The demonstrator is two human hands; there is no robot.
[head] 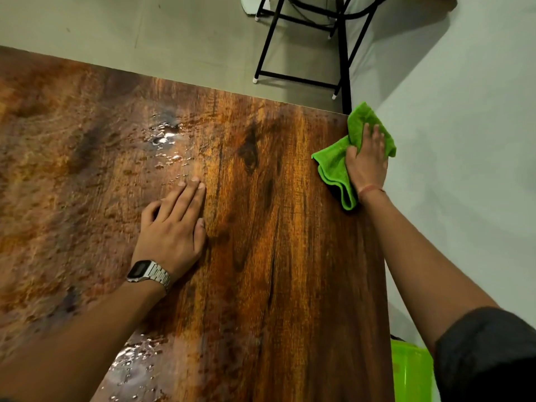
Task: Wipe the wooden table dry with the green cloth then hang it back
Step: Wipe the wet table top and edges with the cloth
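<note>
- Water drops (162, 137) sit on the wooden surface (261, 227) beyond the left hand (171, 227), whose fingers lie flat and close together; more water (130, 367) shines near the left forearm.
- Right hand (367, 161), fingers spread, presses the green cloth (333, 166) at the far right edge.
- Best to sweep leftward with steady pressure, lifting the left hand clear.
- Black chair (304, 39) and green bin (409, 372) stand off the surface, no hindrance.

Bright green cloth (333, 166), streaky orange-brown wooden table (275, 227)
</note>
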